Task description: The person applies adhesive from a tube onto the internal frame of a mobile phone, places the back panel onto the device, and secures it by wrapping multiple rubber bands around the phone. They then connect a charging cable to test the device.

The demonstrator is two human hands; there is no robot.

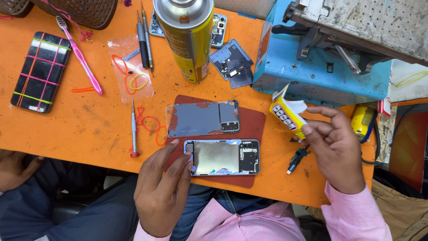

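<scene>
Now, at the far left of the orange table (89,120) lies a dark phone (41,71) wrapped with coloured rubber bands, well apart from my work. Beside it is a pink toothbrush (80,56), then a clear film (131,67) with bands on it, and a small screwdriver (133,129) with a red end. A tall yellow can (187,38) stands behind, upright.

My left hand (162,189) is open, fingers spread, and it holds nothing. Only the fingertips touch the left end of the open phone (223,157), which lies flat on a dark red mat (254,125) near the table edge. Just above it on the same mat lies the back cover (203,118), close but not touching, I think.

My right hand (336,151) is to the right of the phone, lifted over the table. Thumb and fingers pinch a small yellow glue tube (287,114), tilted, with its white end up toward the blue machine (321,67). I cannot tell if the cap is on.

What can go wrong, in my judgement: the phone is kept only by light fingertips, so it may slide on the mat toward the edge. If I squeeze the tube too hard, glue may drop on the mat or on the inner parts of the phone. The loose cover is near and could also be pushed.
</scene>
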